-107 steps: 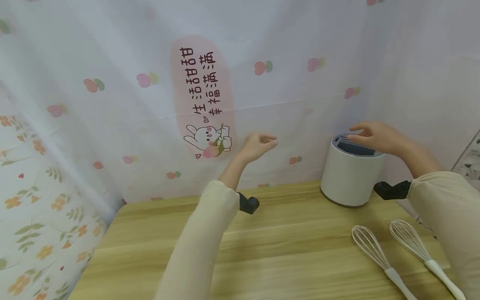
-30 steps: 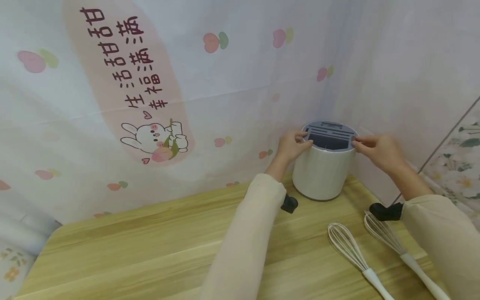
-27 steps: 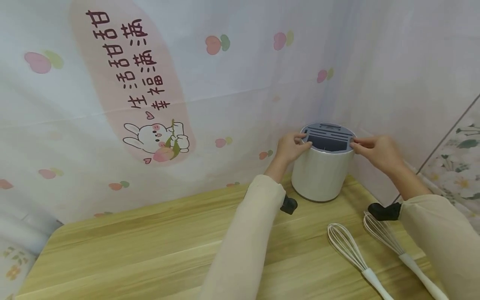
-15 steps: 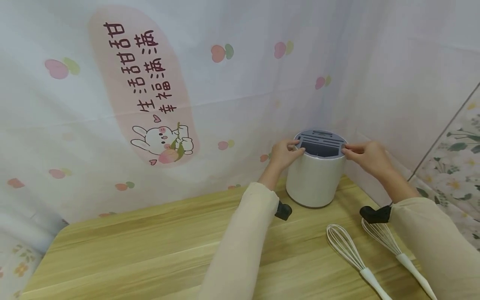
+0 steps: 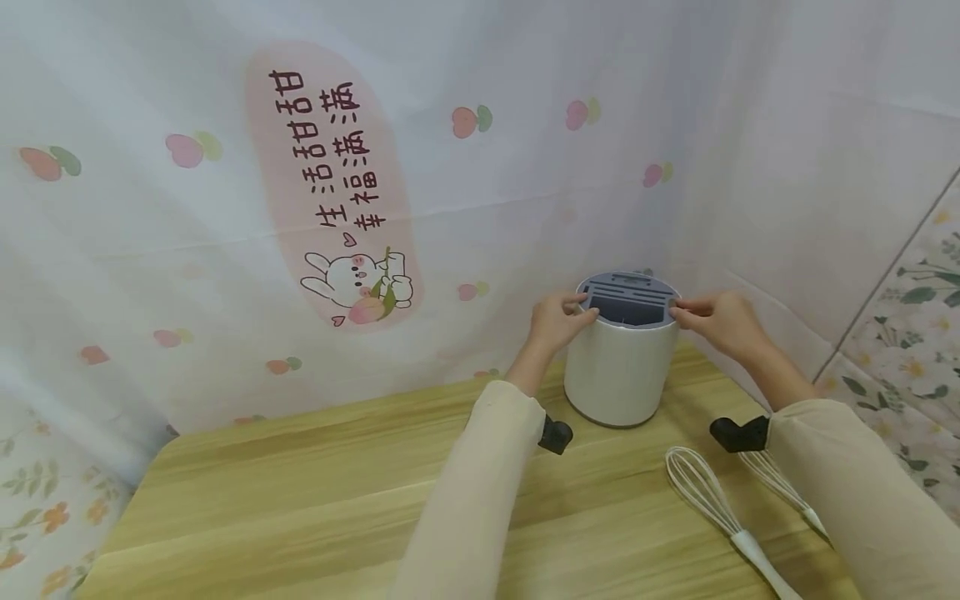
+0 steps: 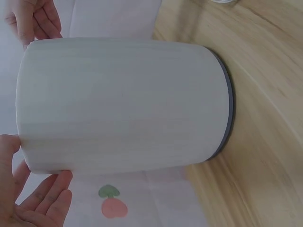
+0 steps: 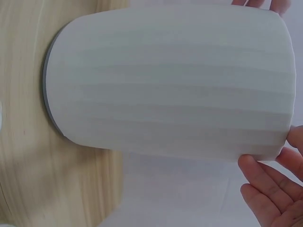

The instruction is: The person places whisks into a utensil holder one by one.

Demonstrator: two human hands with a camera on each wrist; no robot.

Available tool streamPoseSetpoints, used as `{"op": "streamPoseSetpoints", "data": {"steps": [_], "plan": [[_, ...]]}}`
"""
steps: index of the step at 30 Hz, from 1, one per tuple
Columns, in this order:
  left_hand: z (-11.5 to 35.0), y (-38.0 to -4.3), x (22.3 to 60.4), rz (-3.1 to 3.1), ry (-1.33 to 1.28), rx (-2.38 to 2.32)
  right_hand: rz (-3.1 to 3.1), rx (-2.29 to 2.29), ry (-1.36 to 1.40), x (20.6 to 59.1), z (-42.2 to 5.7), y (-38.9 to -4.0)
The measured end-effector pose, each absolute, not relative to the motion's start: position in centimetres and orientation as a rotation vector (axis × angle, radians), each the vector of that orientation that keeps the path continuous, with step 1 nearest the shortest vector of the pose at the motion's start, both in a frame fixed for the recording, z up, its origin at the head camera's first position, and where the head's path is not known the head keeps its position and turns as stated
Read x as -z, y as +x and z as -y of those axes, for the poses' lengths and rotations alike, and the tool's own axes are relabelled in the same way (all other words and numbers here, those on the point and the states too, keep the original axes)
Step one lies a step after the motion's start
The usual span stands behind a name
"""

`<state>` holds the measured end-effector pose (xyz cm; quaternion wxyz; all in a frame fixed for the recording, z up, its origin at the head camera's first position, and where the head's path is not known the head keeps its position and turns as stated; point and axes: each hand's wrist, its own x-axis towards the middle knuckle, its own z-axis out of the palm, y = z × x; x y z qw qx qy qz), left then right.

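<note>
A white, round utensil holder (image 5: 621,371) with a grey slotted top (image 5: 630,293) stands upright on the wooden table (image 5: 300,483), near its back right corner. My left hand (image 5: 553,323) grips the rim on the left, thumb at the top edge and fingers against the side. On the opposite side my right hand (image 5: 726,325) pinches the rim. In the left wrist view, the holder's smooth wall (image 6: 123,104) fills the middle, and its dark base ring (image 6: 230,104) meets the tabletop. The right wrist view shows the right hand's fingertips (image 7: 251,165) against the wall.
A white whisk (image 5: 705,492) lies in front of the holder on the right. Another whisk (image 5: 780,482) beside it is partly hidden by the right sleeve (image 5: 855,483). A printed curtain (image 5: 487,208) hangs close behind the table.
Both hands have come from the air onto the holder's rim. Over the last second the holder has slid left and nearer to me. The head view has shifted too.
</note>
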<state>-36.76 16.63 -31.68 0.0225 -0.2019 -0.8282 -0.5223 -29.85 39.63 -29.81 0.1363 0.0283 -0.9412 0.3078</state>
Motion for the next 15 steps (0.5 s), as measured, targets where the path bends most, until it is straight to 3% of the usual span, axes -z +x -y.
{"op": "streamPoseSetpoints", "data": {"steps": [15], "plan": [[-11.2, -33.9, 31.4, 2.527, -0.594, 1.650, 2.710, -0.916, 0.183, 29.6, -34.8, -28.2]]}}
